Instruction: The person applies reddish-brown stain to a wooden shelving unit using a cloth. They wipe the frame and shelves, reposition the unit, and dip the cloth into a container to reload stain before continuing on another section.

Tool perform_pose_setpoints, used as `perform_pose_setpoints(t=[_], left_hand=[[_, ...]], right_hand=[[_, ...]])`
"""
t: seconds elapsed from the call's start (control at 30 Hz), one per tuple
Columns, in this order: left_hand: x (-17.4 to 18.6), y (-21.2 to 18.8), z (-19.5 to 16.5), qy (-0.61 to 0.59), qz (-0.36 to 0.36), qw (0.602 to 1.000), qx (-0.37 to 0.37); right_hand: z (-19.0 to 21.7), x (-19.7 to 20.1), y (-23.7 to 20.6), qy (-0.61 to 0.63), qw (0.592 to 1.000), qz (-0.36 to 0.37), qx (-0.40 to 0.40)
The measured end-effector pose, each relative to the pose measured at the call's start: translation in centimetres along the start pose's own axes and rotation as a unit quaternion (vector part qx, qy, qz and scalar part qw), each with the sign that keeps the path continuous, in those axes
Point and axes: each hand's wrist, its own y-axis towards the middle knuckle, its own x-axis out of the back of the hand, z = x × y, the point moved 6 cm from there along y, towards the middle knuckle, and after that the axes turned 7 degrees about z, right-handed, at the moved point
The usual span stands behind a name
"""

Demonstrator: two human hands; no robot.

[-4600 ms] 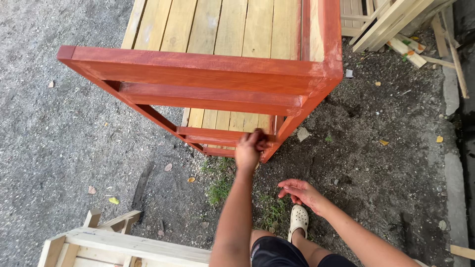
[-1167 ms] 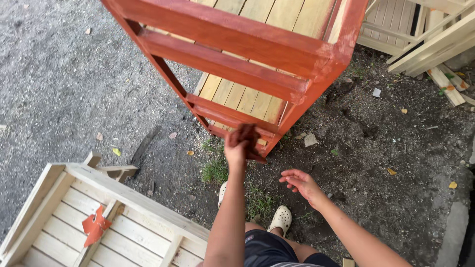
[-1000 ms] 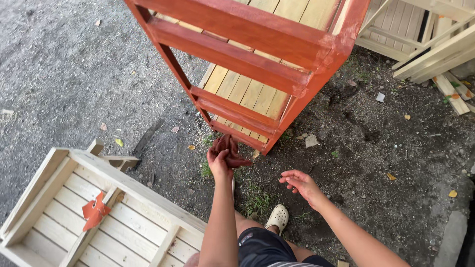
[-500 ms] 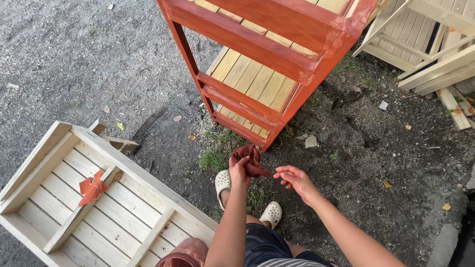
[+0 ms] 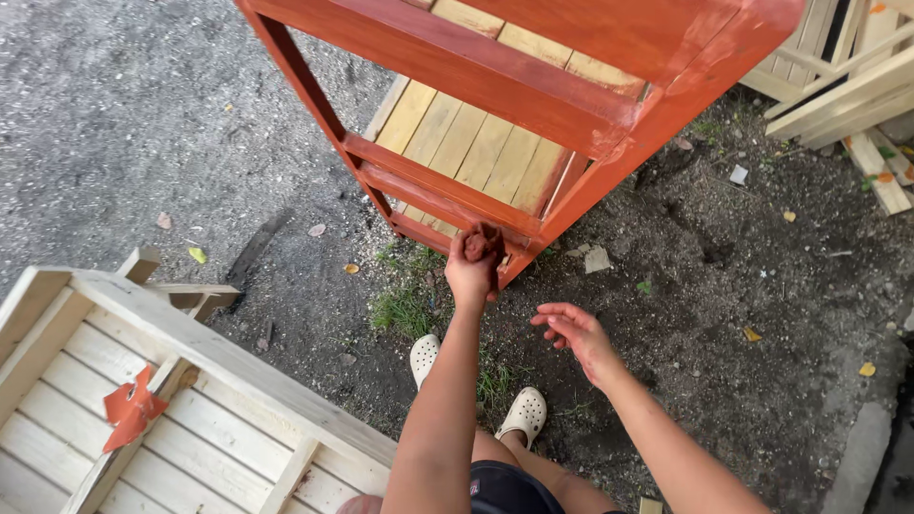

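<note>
Our left hand (image 5: 476, 271) is clamped on a red rag (image 5: 479, 244) at the frame's (image 5: 447, 190) lowest rail, which runs left to right — right hand (image 5: 574, 333) hangs loose and empty, further back

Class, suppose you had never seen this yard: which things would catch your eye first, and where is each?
The big red-painted wooden frame fills the top, with the left hand pressing a paint-soaked rag on its lowest rail. The right hand hovers open over the soil. At lower left lies a pale unpainted crate with a red scrap in it.
</note>
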Motion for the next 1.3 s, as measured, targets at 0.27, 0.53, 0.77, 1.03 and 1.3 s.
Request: perform_pose_setpoints(t=[0.27, 0.53, 0.77, 1.03, 1.3], left_hand=[[-5.3, -4.1, -2.7, 0.172, -0.009, 0.958, -0.231], [-3.1, -1.1, -1.7, 0.165, -0.12, 0.968, -0.146], [3.6, 9.7, 0.7, -0.526, -0.065, 0.834, -0.152], [10.5, 11.9, -3.6, 0.06, -0.249, 0.915, -0.312], [11.0, 14.7, -1.4, -0.109, -0.153, 0.972, -0.141]], right_hand=[[-3.2, 0.0, -3.7, 0.083, 0.996, -0.034, -0.022], [-4.7, 0.8, -4.4, 0.07, 0.995, -0.056, -0.05], [-5.1, 1.8, -4.5, 0.069, 0.994, -0.054, -0.061], [-4.0, -3.3, -0.8, 0.081, 0.996, -0.009, -0.037], [-2.9, -4.0, 0.1, 0.098, 0.995, -0.009, -0.025]])
